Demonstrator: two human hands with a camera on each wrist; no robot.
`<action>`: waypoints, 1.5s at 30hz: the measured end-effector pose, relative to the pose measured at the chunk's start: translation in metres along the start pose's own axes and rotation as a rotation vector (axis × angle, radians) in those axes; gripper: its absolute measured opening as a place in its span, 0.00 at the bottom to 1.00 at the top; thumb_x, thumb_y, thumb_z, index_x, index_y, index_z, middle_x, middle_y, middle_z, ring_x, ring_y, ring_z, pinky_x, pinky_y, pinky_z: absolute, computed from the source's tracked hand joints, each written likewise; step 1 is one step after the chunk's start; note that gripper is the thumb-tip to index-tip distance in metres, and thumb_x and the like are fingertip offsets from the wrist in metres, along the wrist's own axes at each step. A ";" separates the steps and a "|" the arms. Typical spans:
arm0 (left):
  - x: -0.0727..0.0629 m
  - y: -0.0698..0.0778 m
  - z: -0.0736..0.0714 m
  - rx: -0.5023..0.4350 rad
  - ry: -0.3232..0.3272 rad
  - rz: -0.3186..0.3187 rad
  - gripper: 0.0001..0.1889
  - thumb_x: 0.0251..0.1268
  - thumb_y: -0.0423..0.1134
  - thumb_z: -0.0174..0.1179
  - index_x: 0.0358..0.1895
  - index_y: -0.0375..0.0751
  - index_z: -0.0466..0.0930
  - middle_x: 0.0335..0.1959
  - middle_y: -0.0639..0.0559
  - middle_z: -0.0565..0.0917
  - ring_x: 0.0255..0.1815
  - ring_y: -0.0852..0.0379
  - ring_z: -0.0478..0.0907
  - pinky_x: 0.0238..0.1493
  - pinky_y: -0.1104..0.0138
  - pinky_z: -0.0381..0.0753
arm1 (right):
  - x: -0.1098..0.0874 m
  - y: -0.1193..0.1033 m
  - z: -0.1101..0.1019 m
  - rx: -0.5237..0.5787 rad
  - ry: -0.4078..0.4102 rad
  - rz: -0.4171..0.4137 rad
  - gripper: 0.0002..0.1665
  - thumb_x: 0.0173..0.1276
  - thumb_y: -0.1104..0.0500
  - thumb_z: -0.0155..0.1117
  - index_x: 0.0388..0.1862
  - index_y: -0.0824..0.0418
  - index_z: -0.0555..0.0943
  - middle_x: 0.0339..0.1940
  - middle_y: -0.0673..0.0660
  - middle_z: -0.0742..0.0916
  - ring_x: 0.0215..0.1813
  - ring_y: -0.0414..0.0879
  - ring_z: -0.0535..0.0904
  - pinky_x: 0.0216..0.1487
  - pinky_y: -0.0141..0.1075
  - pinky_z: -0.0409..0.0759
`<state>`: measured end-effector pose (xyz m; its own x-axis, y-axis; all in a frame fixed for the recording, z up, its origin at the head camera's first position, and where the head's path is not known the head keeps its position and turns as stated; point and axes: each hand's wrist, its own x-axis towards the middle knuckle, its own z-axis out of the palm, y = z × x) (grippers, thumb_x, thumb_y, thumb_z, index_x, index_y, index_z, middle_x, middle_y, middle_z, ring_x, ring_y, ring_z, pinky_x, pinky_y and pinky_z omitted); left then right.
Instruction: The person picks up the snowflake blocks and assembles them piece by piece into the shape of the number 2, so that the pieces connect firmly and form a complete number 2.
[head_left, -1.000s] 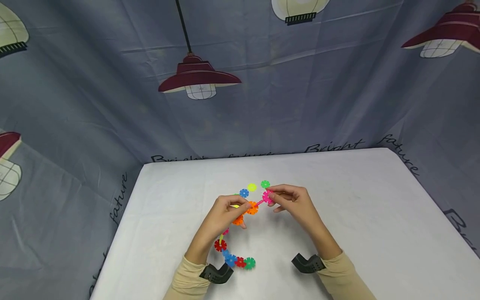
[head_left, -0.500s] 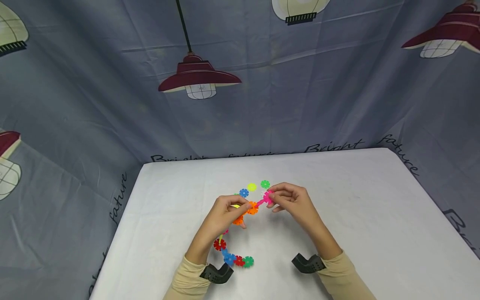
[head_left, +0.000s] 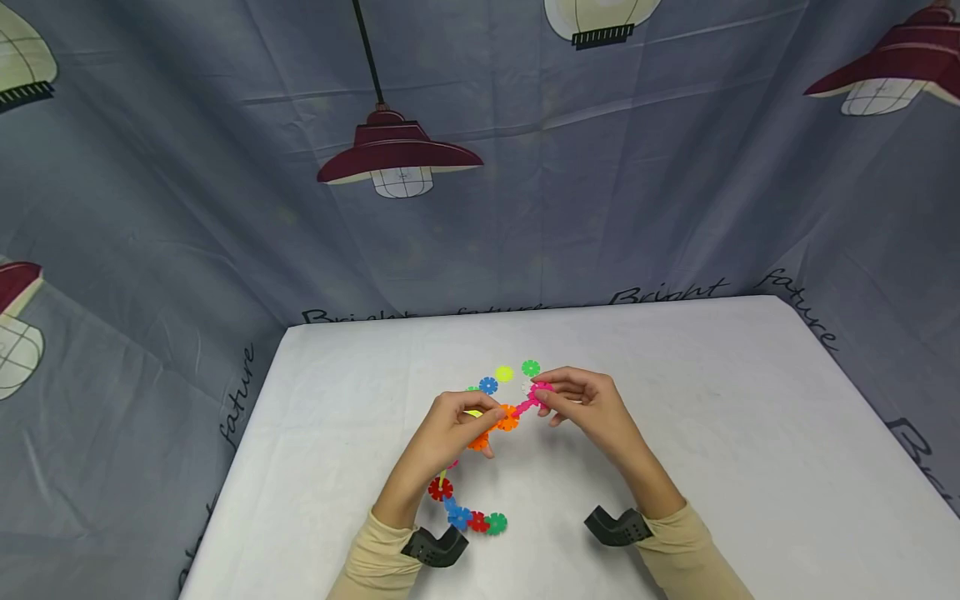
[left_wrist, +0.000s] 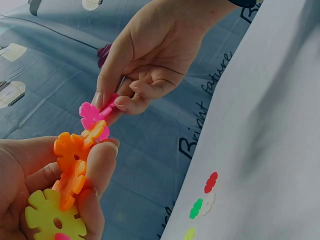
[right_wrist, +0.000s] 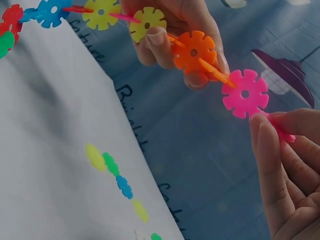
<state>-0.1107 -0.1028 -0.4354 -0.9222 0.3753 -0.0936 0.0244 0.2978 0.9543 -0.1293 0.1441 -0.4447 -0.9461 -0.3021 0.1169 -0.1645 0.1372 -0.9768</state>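
A chain of linked flower-shaped plastic discs runs between the two hands. My left hand (head_left: 453,421) grips its orange discs (right_wrist: 192,60) between thumb and fingers. Beyond them, a pink disc (right_wrist: 234,97) is slotted onto the orange end. My right hand (head_left: 585,398) pinches another pink disc (right_wrist: 284,131), joined edgewise to the first, between thumb and fingertips. Below the left hand the chain hangs through yellow discs (left_wrist: 42,215), then a red disc (head_left: 440,489) and a blue disc (head_left: 459,517), curving to a green disc (head_left: 496,523) at its far end.
Loose discs lie on the white table (head_left: 712,417) beyond the hands, among them a yellow disc (head_left: 504,374), a light green disc (head_left: 531,367), a blue disc (head_left: 488,385) and a red disc (left_wrist: 211,182). A grey-blue printed curtain (head_left: 600,208) stands behind the table.
The pink disc at my right fingertips has tilted and shifted slightly to the right. The chain's lower end has swung a little left. Both hands keep their holds, almost still.
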 end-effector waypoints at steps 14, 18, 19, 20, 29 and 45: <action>0.001 0.000 0.001 0.003 0.001 0.020 0.11 0.74 0.50 0.64 0.44 0.47 0.89 0.39 0.46 0.91 0.22 0.45 0.87 0.21 0.72 0.59 | 0.000 0.003 0.004 0.018 0.002 -0.008 0.12 0.71 0.59 0.71 0.52 0.60 0.86 0.43 0.62 0.92 0.37 0.50 0.91 0.33 0.41 0.89; 0.001 0.000 0.001 0.011 0.006 0.024 0.11 0.74 0.49 0.64 0.44 0.46 0.89 0.37 0.46 0.91 0.19 0.52 0.86 0.21 0.72 0.60 | -0.002 0.004 0.007 0.068 0.025 0.010 0.14 0.71 0.62 0.71 0.53 0.66 0.86 0.44 0.64 0.91 0.38 0.47 0.92 0.36 0.42 0.90; 0.001 0.000 0.001 0.010 0.010 0.024 0.11 0.74 0.49 0.64 0.44 0.46 0.89 0.37 0.45 0.91 0.19 0.52 0.86 0.21 0.72 0.60 | -0.002 0.005 0.007 0.082 0.030 0.007 0.15 0.70 0.63 0.71 0.53 0.68 0.85 0.44 0.66 0.91 0.38 0.46 0.92 0.36 0.42 0.90; 0.001 0.000 0.001 0.010 0.012 0.025 0.11 0.73 0.49 0.64 0.44 0.46 0.89 0.37 0.46 0.91 0.19 0.52 0.86 0.21 0.72 0.60 | -0.003 0.005 0.008 0.098 0.035 0.003 0.16 0.70 0.64 0.70 0.53 0.71 0.85 0.44 0.68 0.90 0.38 0.46 0.93 0.37 0.42 0.90; -0.001 0.001 0.001 -0.009 0.019 0.020 0.12 0.74 0.48 0.64 0.44 0.42 0.88 0.29 0.43 0.89 0.16 0.54 0.82 0.15 0.71 0.53 | -0.003 0.006 0.018 0.154 0.111 -0.006 0.16 0.68 0.67 0.71 0.52 0.74 0.84 0.40 0.64 0.90 0.35 0.44 0.92 0.38 0.40 0.90; 0.001 -0.002 0.005 -0.034 0.066 0.012 0.11 0.74 0.45 0.64 0.44 0.42 0.89 0.40 0.40 0.90 0.24 0.31 0.85 0.19 0.72 0.59 | -0.003 0.008 0.027 0.176 0.170 0.016 0.15 0.69 0.66 0.71 0.51 0.73 0.85 0.35 0.58 0.84 0.34 0.45 0.92 0.36 0.41 0.89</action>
<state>-0.1093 -0.0984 -0.4384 -0.9453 0.3200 -0.0638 0.0238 0.2626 0.9646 -0.1205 0.1210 -0.4579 -0.9840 -0.1357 0.1157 -0.1126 -0.0300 -0.9932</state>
